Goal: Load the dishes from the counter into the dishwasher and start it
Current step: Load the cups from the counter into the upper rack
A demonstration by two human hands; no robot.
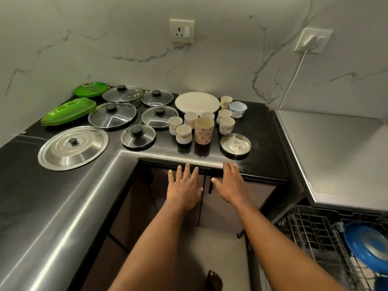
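Note:
Dishes cover the black counter (262,131): a red-flowered tumbler (203,131), several small white cups (183,134), a white plate (197,102), a small steel plate (235,145), a blue-patterned bowl (237,109), several glass lids (112,115), a large steel lid (73,147) and green trays (68,111). My left hand (184,185) and my right hand (230,181) hover flat with fingers spread, just below the counter's front edge, holding nothing. The dishwasher rack (315,234) is pulled out at lower right with a blue plate (367,244) in it.
A steel worktop (336,154) lies right of the counter, above the dishwasher. Brown cabinet doors (222,206) sit below the counter edge. A wall socket (181,31) and a plugged-in white cable (298,66) are on the marble wall. A bare foot (214,280) shows on the floor.

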